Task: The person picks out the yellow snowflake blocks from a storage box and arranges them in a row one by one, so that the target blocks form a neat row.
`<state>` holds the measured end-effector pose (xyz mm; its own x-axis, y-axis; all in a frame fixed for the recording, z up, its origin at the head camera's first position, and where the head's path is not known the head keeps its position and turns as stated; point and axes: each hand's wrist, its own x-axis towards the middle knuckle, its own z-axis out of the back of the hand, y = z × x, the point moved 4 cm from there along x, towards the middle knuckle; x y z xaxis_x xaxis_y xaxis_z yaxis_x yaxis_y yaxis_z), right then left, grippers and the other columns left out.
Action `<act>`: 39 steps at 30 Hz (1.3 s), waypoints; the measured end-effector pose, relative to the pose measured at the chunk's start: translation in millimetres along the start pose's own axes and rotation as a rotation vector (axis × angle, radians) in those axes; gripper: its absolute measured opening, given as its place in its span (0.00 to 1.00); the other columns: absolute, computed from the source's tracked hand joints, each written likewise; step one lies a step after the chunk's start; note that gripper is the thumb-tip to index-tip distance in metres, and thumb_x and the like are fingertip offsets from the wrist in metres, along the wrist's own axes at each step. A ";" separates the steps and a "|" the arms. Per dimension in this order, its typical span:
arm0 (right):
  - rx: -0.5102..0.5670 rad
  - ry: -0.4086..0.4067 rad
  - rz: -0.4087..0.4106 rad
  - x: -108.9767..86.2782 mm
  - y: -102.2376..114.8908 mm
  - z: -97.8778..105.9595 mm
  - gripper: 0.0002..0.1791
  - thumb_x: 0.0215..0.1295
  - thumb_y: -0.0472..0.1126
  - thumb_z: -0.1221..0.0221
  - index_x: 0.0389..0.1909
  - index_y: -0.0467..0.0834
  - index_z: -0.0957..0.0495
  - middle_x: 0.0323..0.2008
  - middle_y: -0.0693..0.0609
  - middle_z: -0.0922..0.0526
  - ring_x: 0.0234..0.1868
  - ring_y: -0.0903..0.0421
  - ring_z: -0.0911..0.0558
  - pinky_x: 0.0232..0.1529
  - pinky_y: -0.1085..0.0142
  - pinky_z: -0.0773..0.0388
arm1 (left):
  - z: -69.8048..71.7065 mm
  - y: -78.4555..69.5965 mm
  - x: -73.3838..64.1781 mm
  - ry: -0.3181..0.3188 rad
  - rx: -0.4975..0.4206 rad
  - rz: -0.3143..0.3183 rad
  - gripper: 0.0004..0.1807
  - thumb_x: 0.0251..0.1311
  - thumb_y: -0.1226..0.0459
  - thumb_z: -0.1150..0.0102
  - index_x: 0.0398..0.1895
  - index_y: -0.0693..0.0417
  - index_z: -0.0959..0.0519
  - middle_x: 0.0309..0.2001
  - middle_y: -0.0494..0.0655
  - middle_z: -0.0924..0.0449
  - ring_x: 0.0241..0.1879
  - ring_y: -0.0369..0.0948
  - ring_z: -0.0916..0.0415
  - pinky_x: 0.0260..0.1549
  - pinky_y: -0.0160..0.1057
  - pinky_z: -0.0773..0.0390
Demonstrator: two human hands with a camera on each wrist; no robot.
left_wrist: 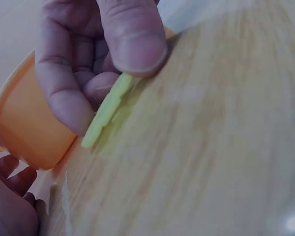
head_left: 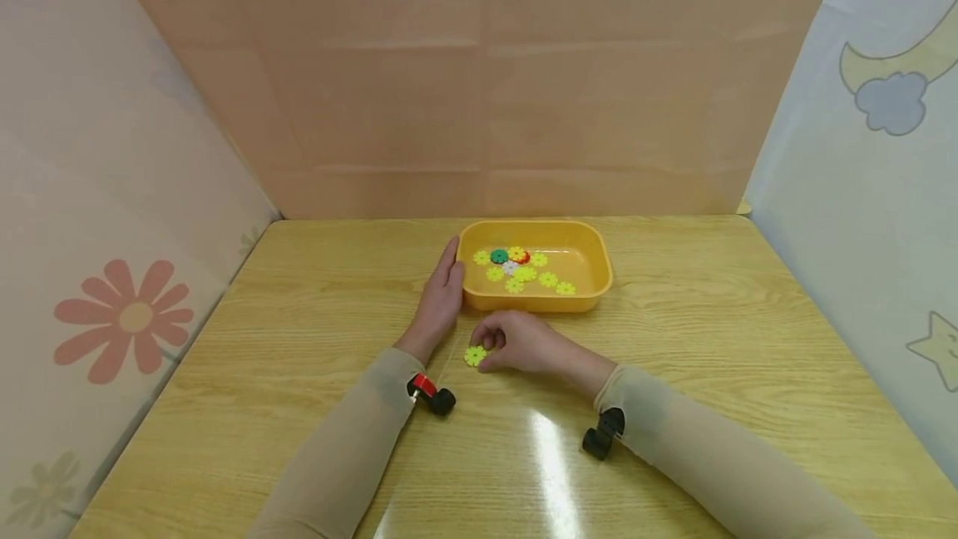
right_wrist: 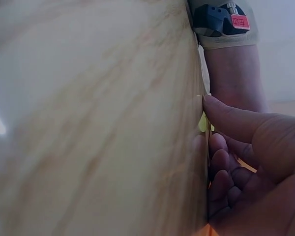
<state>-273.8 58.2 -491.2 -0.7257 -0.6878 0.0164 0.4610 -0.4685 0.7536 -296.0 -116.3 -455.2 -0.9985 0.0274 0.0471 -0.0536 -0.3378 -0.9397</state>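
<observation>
My right hand (head_left: 524,342) pinches a yellow-green, flower-shaped plastic snowflake disc (head_left: 475,356) between thumb and fingers, low over the table in front of the basin. Seen edge-on in the left wrist view, the disc (left_wrist: 107,112) is tilted, close to the wood. My left hand (head_left: 440,298) lies along the left wall of the orange-yellow plastic basin (head_left: 535,304), its fingers stretched forward beside the rim. Inside the basin lie several yellow discs (head_left: 549,279), a green disc (head_left: 499,256), a white disc (head_left: 510,268) and a red disc (head_left: 525,257) partly covered by a yellow one.
The wooden table (head_left: 696,339) reaches back to a tan, creased panel (head_left: 479,106). Patterned white side walls (head_left: 97,190) stand left and right. A small camera mount (head_left: 432,396) is strapped at the left wrist, another mount (head_left: 603,434) at the right.
</observation>
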 end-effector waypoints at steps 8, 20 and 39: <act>0.021 0.018 -0.027 1.2 2.3 2.3 0.15 0.59 0.51 0.16 0.44 0.63 0.11 0.36 0.60 0.14 0.39 0.58 0.16 0.41 0.62 0.17 | -0.3 -0.7 0.4 -0.010 0.004 -0.008 0.34 0.90 0.49 0.66 0.93 0.37 0.51 0.89 0.41 0.48 0.87 0.45 0.52 0.85 0.53 0.50; 0.022 0.036 -0.035 -18.9 50.4 19.2 0.18 0.62 0.42 0.18 0.51 0.47 0.11 0.38 0.57 0.15 0.39 0.60 0.19 0.43 0.64 0.18 | -2.1 0.8 0.8 -0.011 0.011 -0.009 0.33 0.90 0.49 0.65 0.93 0.36 0.51 0.89 0.40 0.48 0.87 0.44 0.51 0.85 0.52 0.49; -0.040 -0.060 -0.062 -58.5 83.7 78.0 0.18 0.69 0.39 0.23 0.58 0.43 0.11 0.43 0.51 0.13 0.42 0.58 0.18 0.45 0.62 0.17 | -1.6 -0.8 -3.8 -0.024 0.028 -0.031 0.34 0.90 0.50 0.66 0.93 0.42 0.50 0.89 0.43 0.47 0.87 0.45 0.50 0.84 0.52 0.48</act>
<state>-232.6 102.5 -377.9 -0.7821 -0.6231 0.0105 0.4332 -0.5316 0.7278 -292.2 -114.6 -455.2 -0.9963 0.0157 0.0845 -0.0844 -0.3637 -0.9277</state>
